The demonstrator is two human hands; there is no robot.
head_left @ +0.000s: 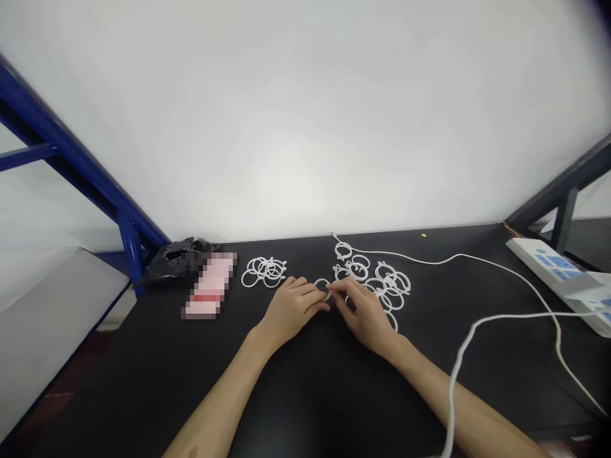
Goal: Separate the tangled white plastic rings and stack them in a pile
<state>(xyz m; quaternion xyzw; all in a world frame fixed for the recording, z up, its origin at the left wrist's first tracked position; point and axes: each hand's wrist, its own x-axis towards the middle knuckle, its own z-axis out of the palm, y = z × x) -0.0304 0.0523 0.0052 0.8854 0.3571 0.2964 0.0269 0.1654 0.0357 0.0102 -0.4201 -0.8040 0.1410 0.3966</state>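
A white ring (321, 280), which looks like a curtain ring with a small tab, is held between my two hands just above the black table. My left hand (292, 306) is closed, its thumb and fingers pinching the ring's left side. From the other side, the fingertips of my right hand (363, 313) pinch the ring's right edge; the fingers partly hide it. Beyond my left hand lies a small heap of similar white rings (273, 275). A larger scatter of rings (392, 287) lies behind and beside my right hand, which covers some of them.
A blurred pink packet (212, 280) and a crumpled black plastic bag (174, 259) lie at left. A white cable (420, 261) crosses the right side of the black table (296, 394) near a white-and-blue box (554, 264). Blue frame bars (90, 152) and a white wall border it.
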